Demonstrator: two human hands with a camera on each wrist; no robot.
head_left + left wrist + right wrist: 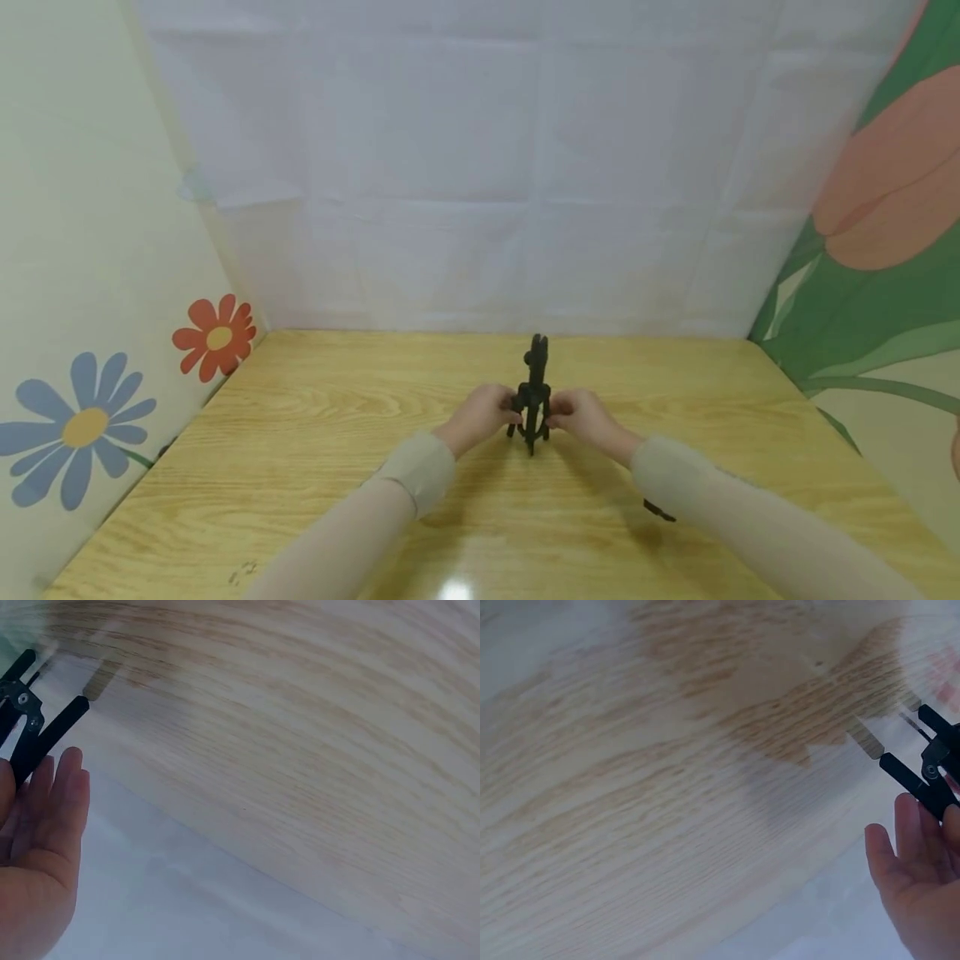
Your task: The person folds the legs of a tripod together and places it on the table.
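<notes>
A small black tripod (537,375) stands upright on the table in the head view, legs spread and its head at the top. From the left side, my left hand (483,414) pinches one of its legs between thumb and fingers. My right hand (588,419) does the same with a leg on the right side. In the left wrist view a tripod leg (56,735) runs down between the thumb and fingers of my left hand (45,855). The right wrist view has another leg (904,772) between my right thumb and fingers (907,825).
The wood-grain table (337,375) ends at a white sheet (420,167) behind. Flower-painted walls flank it, with a red flower (219,337) on the left and a pink tulip (892,175) on the right. A small black strip (660,510) shows beneath my right sleeve.
</notes>
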